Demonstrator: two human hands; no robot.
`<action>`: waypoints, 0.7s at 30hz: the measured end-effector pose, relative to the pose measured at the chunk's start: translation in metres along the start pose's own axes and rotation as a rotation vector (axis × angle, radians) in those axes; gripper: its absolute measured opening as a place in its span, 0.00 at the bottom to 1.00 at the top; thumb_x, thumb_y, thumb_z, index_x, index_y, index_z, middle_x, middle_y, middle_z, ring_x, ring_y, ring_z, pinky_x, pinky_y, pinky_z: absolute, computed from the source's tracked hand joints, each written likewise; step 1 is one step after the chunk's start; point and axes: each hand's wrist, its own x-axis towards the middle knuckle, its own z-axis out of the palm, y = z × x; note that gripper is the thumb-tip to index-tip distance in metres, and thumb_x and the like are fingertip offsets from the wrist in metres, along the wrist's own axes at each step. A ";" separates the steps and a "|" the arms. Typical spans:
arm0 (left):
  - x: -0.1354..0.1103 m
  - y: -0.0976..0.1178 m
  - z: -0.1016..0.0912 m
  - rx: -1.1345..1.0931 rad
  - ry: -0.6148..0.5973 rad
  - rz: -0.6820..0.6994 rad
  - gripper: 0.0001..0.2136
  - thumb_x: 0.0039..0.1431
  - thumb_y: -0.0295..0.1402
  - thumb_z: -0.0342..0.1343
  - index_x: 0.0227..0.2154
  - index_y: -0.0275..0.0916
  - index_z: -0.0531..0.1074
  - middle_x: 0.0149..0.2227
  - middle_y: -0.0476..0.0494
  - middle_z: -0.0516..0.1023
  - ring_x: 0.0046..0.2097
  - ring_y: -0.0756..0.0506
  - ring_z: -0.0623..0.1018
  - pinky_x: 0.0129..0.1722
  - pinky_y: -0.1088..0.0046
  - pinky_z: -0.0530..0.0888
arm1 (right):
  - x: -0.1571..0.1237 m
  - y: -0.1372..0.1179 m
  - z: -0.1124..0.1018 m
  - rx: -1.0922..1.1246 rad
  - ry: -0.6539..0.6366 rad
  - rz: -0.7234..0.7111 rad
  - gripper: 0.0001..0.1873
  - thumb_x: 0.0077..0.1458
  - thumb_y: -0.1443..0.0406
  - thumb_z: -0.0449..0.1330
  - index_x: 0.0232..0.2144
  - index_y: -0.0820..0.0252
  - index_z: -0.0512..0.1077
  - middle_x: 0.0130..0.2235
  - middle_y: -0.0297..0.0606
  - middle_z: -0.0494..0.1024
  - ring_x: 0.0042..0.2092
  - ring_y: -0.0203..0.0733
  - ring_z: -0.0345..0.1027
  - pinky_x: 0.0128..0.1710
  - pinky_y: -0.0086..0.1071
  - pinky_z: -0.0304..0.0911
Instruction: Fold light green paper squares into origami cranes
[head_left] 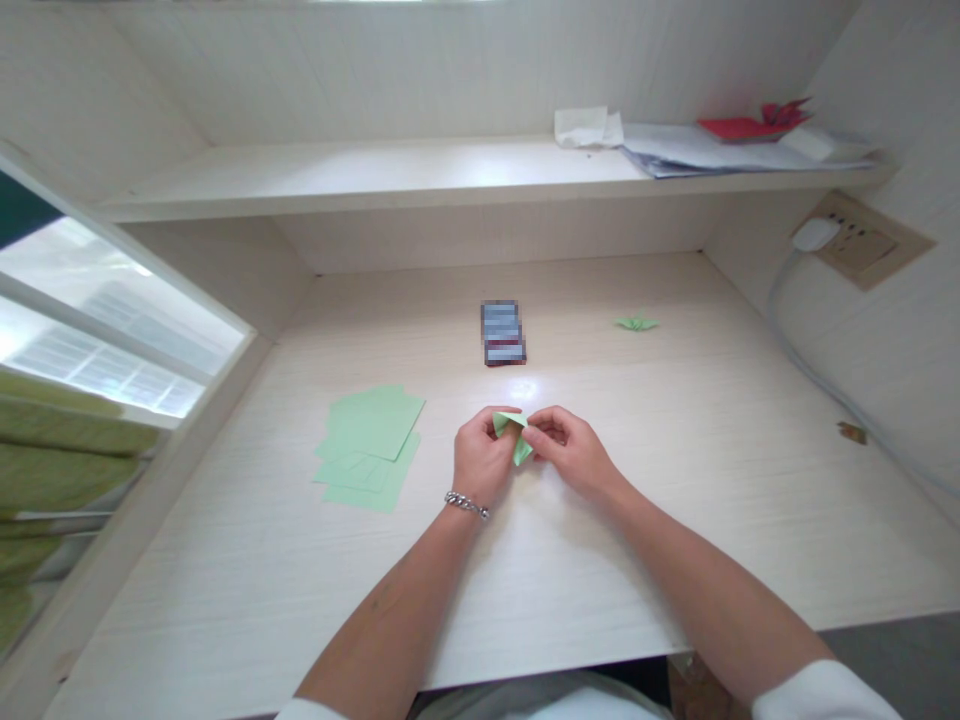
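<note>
A small folded piece of green paper is held between both hands above the middle of the desk. My left hand, with a chain bracelet at its wrist, grips the paper's left side, the thumb lying over it. The fingers of my right hand pinch its right edge. Several loose green paper sheets lie overlapping to the left of my hands. Farther back on the right sits a small folded green paper figure with pointed ends. Some fingertips are hidden behind the paper.
A phone with a blurred screen lies beyond my hands. A raised shelf spans the back, bearing papers and a red folded paper piece. On the right wall a white plug trails a cable down along the desk.
</note>
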 end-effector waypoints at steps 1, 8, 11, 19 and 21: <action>0.000 0.000 -0.001 0.031 0.003 0.002 0.09 0.49 0.31 0.57 0.34 0.37 0.77 0.30 0.45 0.79 0.29 0.48 0.76 0.28 0.75 0.70 | 0.001 0.000 -0.001 0.054 -0.005 0.022 0.16 0.50 0.54 0.60 0.35 0.60 0.72 0.33 0.37 0.76 0.33 0.40 0.70 0.30 0.32 0.68; -0.001 0.001 -0.003 0.158 -0.017 -0.007 0.08 0.49 0.32 0.57 0.32 0.38 0.78 0.29 0.47 0.80 0.31 0.47 0.76 0.30 0.74 0.70 | 0.006 0.004 -0.005 0.126 -0.022 0.077 0.19 0.47 0.54 0.64 0.39 0.59 0.76 0.37 0.40 0.78 0.34 0.41 0.71 0.30 0.31 0.69; -0.001 0.002 -0.003 0.176 -0.016 -0.014 0.08 0.48 0.31 0.56 0.32 0.39 0.78 0.29 0.47 0.80 0.31 0.47 0.76 0.30 0.74 0.70 | 0.007 0.006 -0.006 0.113 -0.041 0.079 0.18 0.45 0.55 0.65 0.38 0.60 0.77 0.36 0.41 0.79 0.33 0.40 0.71 0.31 0.32 0.69; -0.001 0.001 -0.003 0.202 -0.055 0.008 0.10 0.47 0.29 0.55 0.32 0.39 0.78 0.30 0.47 0.80 0.33 0.47 0.77 0.31 0.75 0.70 | 0.008 0.008 -0.009 0.067 -0.085 0.069 0.20 0.42 0.57 0.68 0.39 0.61 0.76 0.33 0.40 0.80 0.32 0.41 0.73 0.33 0.33 0.68; -0.001 0.000 -0.004 0.209 -0.072 0.025 0.09 0.48 0.31 0.56 0.33 0.38 0.78 0.30 0.47 0.80 0.32 0.47 0.77 0.31 0.75 0.70 | 0.007 0.007 -0.009 0.047 -0.075 0.063 0.20 0.43 0.57 0.67 0.39 0.61 0.76 0.35 0.41 0.80 0.33 0.42 0.74 0.34 0.33 0.69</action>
